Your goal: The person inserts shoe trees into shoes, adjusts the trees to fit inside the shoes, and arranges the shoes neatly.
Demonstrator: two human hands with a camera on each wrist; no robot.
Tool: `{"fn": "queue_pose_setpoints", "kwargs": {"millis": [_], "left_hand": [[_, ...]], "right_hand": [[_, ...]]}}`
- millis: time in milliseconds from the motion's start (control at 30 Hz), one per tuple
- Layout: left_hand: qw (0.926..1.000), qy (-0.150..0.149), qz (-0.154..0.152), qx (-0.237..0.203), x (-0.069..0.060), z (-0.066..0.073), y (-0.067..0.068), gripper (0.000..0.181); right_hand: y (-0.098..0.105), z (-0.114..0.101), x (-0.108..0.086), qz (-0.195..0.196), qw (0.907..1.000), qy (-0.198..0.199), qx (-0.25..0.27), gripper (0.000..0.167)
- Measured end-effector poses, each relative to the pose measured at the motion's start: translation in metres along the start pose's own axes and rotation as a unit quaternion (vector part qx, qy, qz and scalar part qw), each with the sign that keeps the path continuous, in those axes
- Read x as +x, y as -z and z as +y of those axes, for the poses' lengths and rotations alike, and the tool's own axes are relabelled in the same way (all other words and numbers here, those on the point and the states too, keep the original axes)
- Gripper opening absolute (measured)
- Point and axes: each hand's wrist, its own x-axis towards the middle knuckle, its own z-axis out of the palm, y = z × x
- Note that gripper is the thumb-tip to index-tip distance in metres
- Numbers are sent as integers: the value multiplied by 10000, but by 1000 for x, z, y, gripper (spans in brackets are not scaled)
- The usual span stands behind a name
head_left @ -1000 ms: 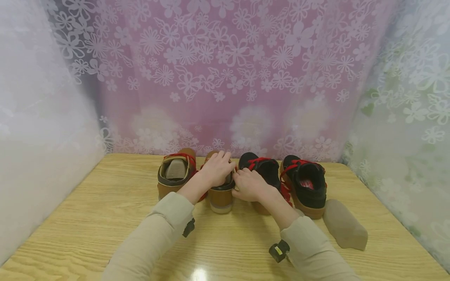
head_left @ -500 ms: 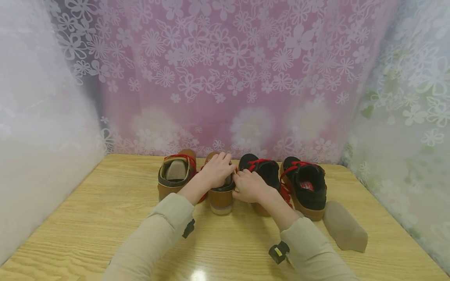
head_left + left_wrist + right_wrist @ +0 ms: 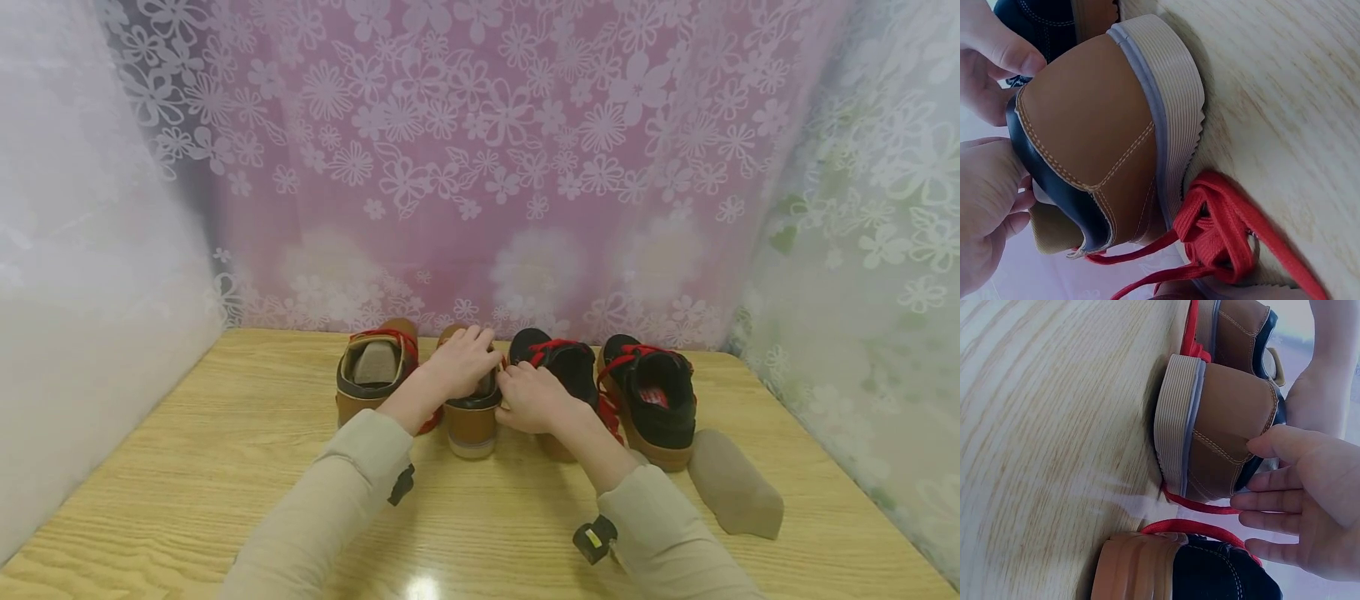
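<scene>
Right hand [image 3: 536, 398] pinches the collar of a brown shoe [image 3: 472, 429], thumb on the outer leather, while the left hand [image 3: 459, 363] reaches into its opening, fingers partly curled, any hold hidden inside. Foreground right, a beige insert [image 3: 735, 487] lies on the tabletop [image 3: 187, 467]. Flanking the gripped shoe stand another brown shoe [image 3: 355, 406] and two red-laced black shoes [image 3: 670, 427], toes toward a pink floral curtain [image 3: 457, 217].
</scene>
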Motion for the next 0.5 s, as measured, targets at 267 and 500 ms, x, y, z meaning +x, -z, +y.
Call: {"fn": "queue_pose_setpoints", "kwargs": {"millis": [267,500], "left_hand": [[9999,-78,-78,-34,-1,-1,3,28],[9993,-206,148,290,0,0,0,19]], "right_hand": [[-1,3,0,87,9999,86,-36,34],[-1,1,1,109,9998,126,-58,29]]}}
